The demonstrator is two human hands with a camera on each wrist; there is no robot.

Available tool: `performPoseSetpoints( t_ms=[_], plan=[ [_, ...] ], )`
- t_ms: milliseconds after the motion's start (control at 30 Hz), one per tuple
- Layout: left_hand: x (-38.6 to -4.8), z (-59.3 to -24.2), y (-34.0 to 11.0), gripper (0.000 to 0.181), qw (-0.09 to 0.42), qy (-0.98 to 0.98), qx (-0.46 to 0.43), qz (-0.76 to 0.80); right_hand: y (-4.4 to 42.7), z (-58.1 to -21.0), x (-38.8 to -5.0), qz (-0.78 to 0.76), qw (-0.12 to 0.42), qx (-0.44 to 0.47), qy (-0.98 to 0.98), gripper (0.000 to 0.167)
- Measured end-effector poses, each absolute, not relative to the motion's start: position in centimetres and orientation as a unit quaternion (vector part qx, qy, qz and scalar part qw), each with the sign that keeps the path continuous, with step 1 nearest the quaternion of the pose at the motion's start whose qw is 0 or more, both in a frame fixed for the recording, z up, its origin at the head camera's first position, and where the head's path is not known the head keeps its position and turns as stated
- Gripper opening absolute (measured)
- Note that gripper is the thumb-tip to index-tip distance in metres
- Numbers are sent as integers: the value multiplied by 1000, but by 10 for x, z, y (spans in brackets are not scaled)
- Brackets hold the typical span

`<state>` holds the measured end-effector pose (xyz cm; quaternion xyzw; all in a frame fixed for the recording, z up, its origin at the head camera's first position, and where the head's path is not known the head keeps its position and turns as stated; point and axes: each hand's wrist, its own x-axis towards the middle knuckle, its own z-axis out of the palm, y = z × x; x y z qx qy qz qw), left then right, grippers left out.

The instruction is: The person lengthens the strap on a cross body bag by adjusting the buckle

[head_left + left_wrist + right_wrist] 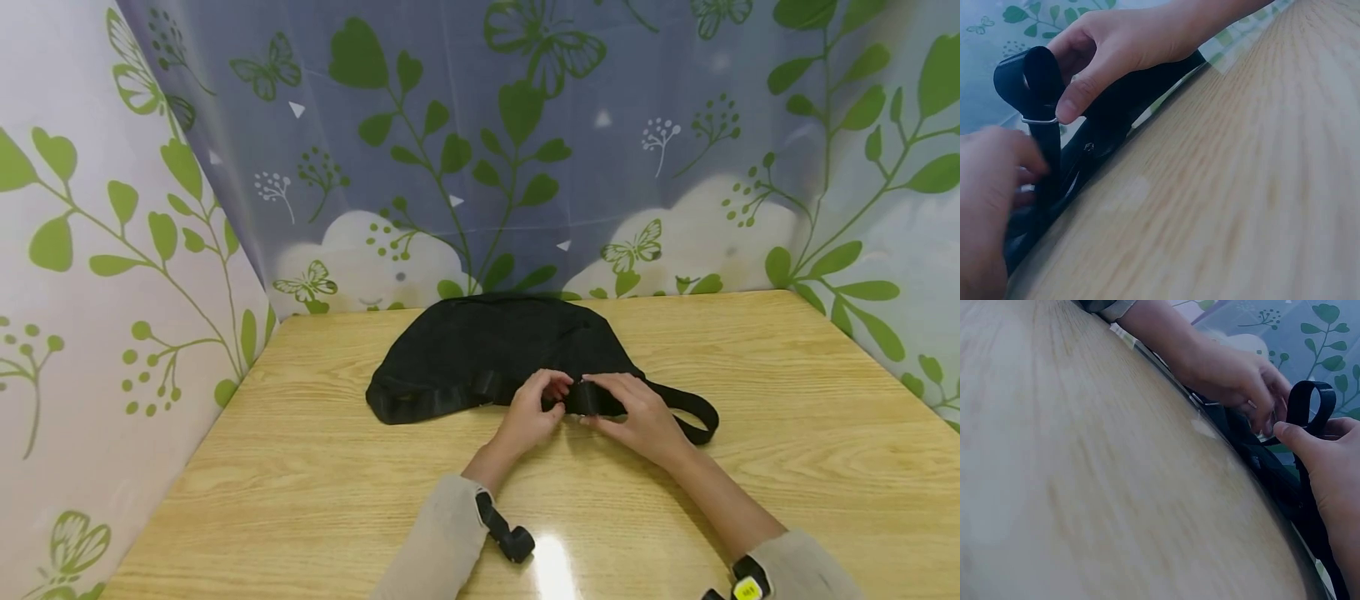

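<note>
A black fabric bag (495,333) with a half-round outline lies on the wooden table. Along its near side runs a black webbing strap (581,398), raised in a small upright loop that shows in both wrist views. A thin metal slider (1039,120) crosses the strap just below this loop. My right hand (637,412) pinches the strap at the slider between thumb and fingers. Close on its left, my left hand (531,412) has curled fingers on the strap below the slider; it is blurred in the left wrist view, and its fingertips are partly hidden.
The wooden table (300,483) stretches out around the bag. A strap end (701,417) curves out at the bag's right. Behind stands a patterned cloth backdrop (450,150), near the bag's far edge. Black bands (506,533) are worn at the wrists.
</note>
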<state>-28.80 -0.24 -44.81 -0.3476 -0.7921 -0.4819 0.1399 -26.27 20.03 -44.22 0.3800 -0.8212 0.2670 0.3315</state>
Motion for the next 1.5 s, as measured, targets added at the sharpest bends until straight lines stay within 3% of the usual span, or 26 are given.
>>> performPoseSetpoints(
  t_ms=[133,300,467,767,1167,1333,1500],
  plan=[
    [-285,-449,-2,49,68,-841,-336,-418,200,-442,-262,269,319,384,-823,59],
    [-283,-450,-2,67,42,-872,-322,-367,199,-444,-261,264,288,391,-833,57],
    [-284,-452,-1,64,32,-879,-306,-363,199,-445,-259,273,269,378,-843,62],
    [-284,-453,-1,68,23,-879,-291,-378,200,-445,-261,264,296,374,-838,47],
    [-285,-452,-2,58,72,-860,-324,-388,199,-444,-260,269,277,368,-846,49],
    [-285,-450,-1,56,73,-862,-327,-380,199,-444,-258,279,264,347,-856,46],
    [-285,-449,-1,54,70,-869,-326,-367,199,-445,-261,269,283,348,-852,44]
  ],
)
